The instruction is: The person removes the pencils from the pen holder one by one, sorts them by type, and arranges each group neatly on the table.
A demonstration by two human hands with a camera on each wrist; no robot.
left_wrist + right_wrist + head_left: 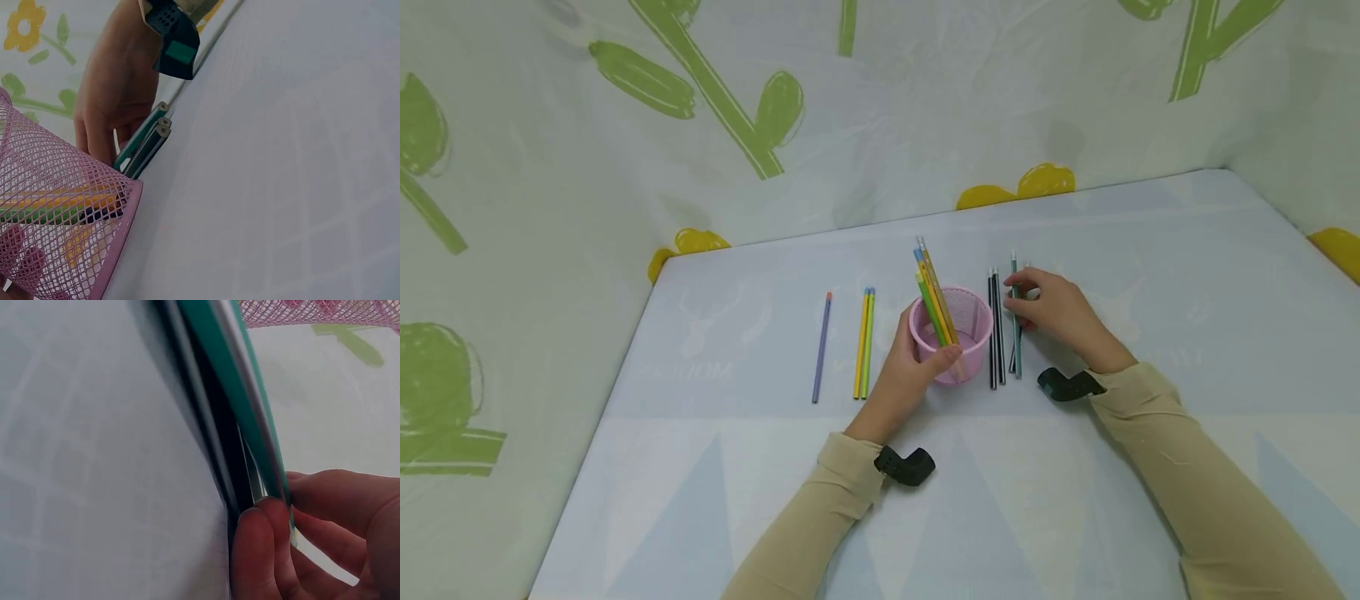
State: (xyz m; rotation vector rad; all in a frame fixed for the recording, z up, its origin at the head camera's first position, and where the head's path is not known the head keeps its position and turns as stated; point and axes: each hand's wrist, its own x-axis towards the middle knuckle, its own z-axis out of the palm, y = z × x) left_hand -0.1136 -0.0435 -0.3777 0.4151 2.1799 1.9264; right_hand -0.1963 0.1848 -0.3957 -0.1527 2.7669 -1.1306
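A pink mesh pencil cup [975, 364] stands tilted in the grip of my left hand [904, 379], whose thumb lies over the near rim. Several pencils [934, 293], yellow, green and gold, lean inside it. To the cup's right, my right hand [1060, 310] pinches a teal pencil [1017, 354] between thumb and fingers. In the right wrist view the thumb and fingertips touch the teal pencil [253, 406], with a dark pencil [215, 419] close beside it. Pencil ends [161, 128] show past the cup in the left wrist view.
Black pencils [997, 333] lie between the cup and my right hand. A yellow and a light green pencil [867, 342] lie side by side to the left, with a purple pencil [822, 350] farther left. A patterned cloth wall [887, 125] rises behind the table [700, 467].
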